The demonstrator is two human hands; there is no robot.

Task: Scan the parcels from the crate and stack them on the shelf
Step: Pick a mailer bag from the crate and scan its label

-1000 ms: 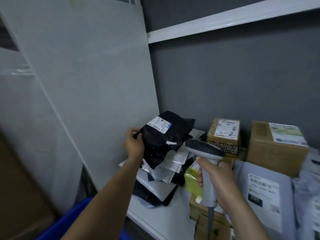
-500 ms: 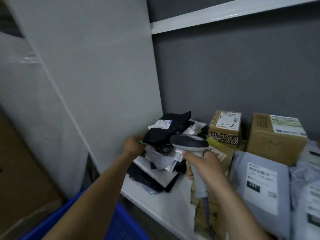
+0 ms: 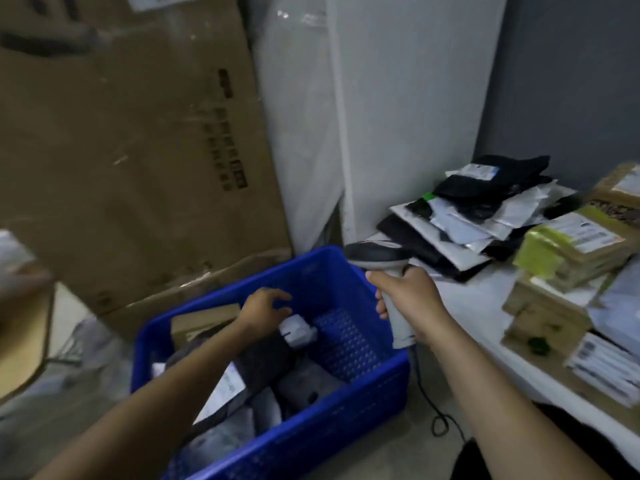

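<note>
Left hand: the left hand hangs inside the blue plastic mesh crate at the centre of the frame, its fingers loosely spread and gripping nothing.
Parcel: a small white blocky parcel lies on the crate's contents, just below and to the right of that palm. I cannot tell whether skin touches it.
Axis: the parcel looks compact, its longer side running roughly from upper left to lower right; blur hides the rest.
Neighbours: a brown cardboard box sits to its left, and grey poly bags lie below it.
Right hand: the right hand is wrapped round the handle of a grey handheld scanner, above the crate's right rim, with the scanner's head pointing left.
Nearer hand: the left, by far; a short drop and a curl of the fingers should take the parcel.
Shelf: the white shelf at the right carries a slanting pile topped by a black poly bag.
</note>
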